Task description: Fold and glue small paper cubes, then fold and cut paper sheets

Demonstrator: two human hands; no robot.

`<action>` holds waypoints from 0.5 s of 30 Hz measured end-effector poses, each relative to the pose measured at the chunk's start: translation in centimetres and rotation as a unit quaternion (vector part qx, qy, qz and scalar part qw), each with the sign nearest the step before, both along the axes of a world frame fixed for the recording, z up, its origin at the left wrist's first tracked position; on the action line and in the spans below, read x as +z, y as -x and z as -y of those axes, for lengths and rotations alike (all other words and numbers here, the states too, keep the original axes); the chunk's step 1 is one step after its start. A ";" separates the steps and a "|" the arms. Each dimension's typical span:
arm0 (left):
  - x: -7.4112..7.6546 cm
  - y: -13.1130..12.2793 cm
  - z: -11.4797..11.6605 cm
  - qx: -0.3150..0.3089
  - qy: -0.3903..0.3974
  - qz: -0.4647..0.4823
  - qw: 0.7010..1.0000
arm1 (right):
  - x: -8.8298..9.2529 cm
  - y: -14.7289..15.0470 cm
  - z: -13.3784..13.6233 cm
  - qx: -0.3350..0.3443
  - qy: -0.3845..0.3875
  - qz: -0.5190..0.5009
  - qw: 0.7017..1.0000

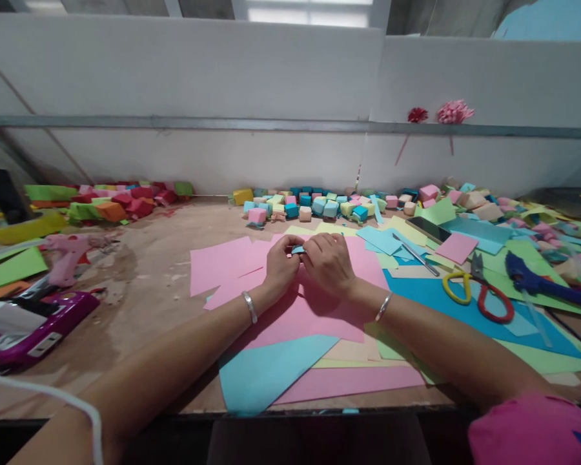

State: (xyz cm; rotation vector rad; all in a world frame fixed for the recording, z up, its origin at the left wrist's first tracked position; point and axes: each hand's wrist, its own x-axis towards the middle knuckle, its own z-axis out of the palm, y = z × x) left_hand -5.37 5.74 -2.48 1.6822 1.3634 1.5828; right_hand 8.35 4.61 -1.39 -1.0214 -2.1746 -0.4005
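My left hand [284, 263] and my right hand [328, 261] meet over the middle of the work table. Between their fingertips they pinch a small piece of blue paper [297, 249], mostly hidden by the fingers. Pink paper sheets [271, 323] lie spread under both hands. A light-blue sheet [266, 374] sticks out from beneath them toward the table's front edge. Behind the hands stand rows of small folded paper cubes [305, 213] in blue, yellow, pink and peach.
Scissors [479, 290], a craft knife [416, 254], a phone [428, 229] and a blue glue gun [552, 284] lie among paper at right. At left are a pink glue gun [64, 258], a purple device [43, 329] and more paper pieces [121, 203]. A white cable [77, 400] crosses the front left.
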 end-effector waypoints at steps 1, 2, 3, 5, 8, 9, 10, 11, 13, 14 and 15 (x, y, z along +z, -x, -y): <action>0.0 0.2 -0.1 0.000 0.001 0.005 1.000 | 0.0 0.0 0.0 0.009 0.010 -0.020 1.000; -0.1 0.4 -0.3 0.001 0.001 0.010 1.000 | -0.1 -0.1 0.0 0.020 0.024 -0.045 0.998; -0.1 0.6 -0.4 0.003 0.001 0.015 1.000 | -0.1 -0.1 -0.1 0.030 0.043 -0.076 0.996; -0.2 0.9 -0.5 0.005 0.001 0.024 1.000 | -0.2 -0.2 -0.4 0.046 0.090 -0.154 0.983; -0.3 1.1 -0.7 0.008 0.002 0.030 1.000 | -0.5 -0.5 -1.1 0.052 0.162 -0.276 0.946; -0.4 1.2 -0.8 0.010 0.002 0.031 0.999 | -0.6 -0.6 -1.3 0.048 0.183 -0.305 0.933; -0.5 1.2 -0.9 0.014 0.001 0.031 0.999 | -0.7 -0.7 -1.6 0.044 0.202 -0.325 0.923; -0.6 1.3 -1.1 0.019 0.001 0.031 0.999 | -0.7 -0.7 -1.8 0.040 0.217 -0.337 0.915; -0.9 1.5 -1.4 0.028 0.001 0.031 0.999 | -0.8 -0.9 -2.1 0.037 0.233 -0.344 0.909; -1.1 1.7 -1.5 0.033 0.002 0.031 0.999 | -0.9 -0.9 -2.1 0.038 0.234 -0.343 0.909; -1.2 1.8 -1.7 0.037 0.004 0.032 0.999 | -0.9 -0.9 -2.1 0.040 0.234 -0.341 0.910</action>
